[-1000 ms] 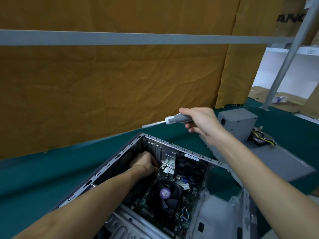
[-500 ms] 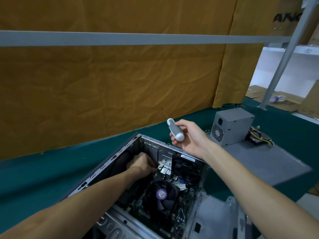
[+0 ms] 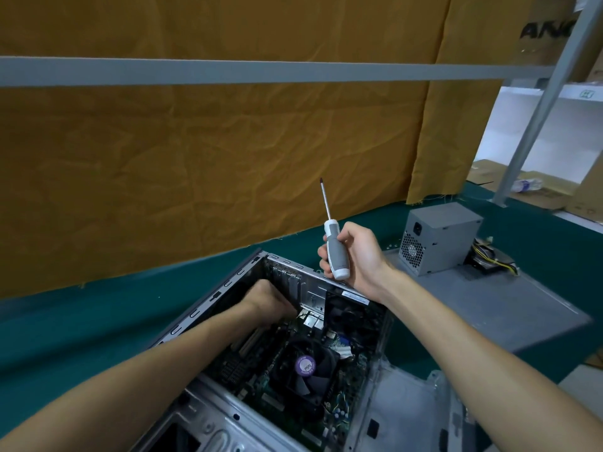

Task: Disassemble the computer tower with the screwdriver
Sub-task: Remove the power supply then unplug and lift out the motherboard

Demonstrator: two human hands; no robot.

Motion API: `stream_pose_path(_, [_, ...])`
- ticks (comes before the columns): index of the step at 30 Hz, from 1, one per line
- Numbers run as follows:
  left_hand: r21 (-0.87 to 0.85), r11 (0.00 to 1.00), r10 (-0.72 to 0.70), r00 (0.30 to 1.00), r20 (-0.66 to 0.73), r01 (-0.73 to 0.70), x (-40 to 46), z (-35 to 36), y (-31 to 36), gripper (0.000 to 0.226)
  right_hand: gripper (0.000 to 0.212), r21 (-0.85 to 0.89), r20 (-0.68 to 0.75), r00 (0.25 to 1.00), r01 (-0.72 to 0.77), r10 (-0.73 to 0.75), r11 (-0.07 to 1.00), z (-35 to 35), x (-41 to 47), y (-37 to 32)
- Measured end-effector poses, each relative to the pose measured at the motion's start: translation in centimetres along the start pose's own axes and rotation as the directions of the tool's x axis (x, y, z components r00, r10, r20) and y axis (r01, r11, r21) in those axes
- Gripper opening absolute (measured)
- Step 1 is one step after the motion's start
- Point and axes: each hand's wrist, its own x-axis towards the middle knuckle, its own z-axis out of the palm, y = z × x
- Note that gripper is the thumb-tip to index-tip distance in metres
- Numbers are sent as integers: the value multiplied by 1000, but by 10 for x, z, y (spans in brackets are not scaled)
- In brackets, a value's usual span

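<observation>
The open computer tower (image 3: pixel 228 282) lies on its side on the green table, its motherboard and a black CPU fan (image 3: pixel 306 370) with a purple label exposed. My left hand (image 3: pixel 267 300) reaches inside near the rear expansion slots, fingers curled down out of sight; what they hold is hidden. My right hand (image 3: pixel 355 252) hovers above the case's far rim and grips a grey-and-white screwdriver (image 3: pixel 336 252) with its thin shaft pointing up.
A grey power supply (image 3: pixel 437 239) with yellow and black cables stands on the removed side panel (image 3: pixel 509 311) at right. A brown cloth hangs behind the table. A grey metal frame post (image 3: pixel 535 115) rises at far right, with cardboard boxes beyond.
My right hand has turned the screwdriver from pointing left to shaft upright and come down toward the case's far rim. My left hand has stayed inside the case.
</observation>
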Motion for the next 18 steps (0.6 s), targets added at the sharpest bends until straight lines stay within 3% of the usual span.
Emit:
stream_pose_path(3, [-447, 890, -67, 995, 69, 91, -23, -16, 7, 17, 4, -80, 83, 996, 51, -45, 995, 5, -6, 0])
stream_pose_path(6, [-797, 561, -76, 973, 219, 223, -43, -30, 21, 12, 16, -173, 163, 982, 120, -92, 978, 17, -11, 5])
stream_pose_path(8, [-890, 349, -54, 955, 293, 293, -51, -39, 32, 10, 18, -394, 134, 972, 233, -195, 889, 22, -15, 12])
stream_pose_path(11, [-895, 322, -9, 946, 324, 309, -59, -44, 45, 14, 14, -593, 120, 902, 400, -415, 699, 21, -18, 20])
stream_pose_path(18, [-910, 285, -25, 951, 308, 302, -69, -32, 59, 22, 9, -583, 72, 794, 525, -604, 621, 17, -25, 14])
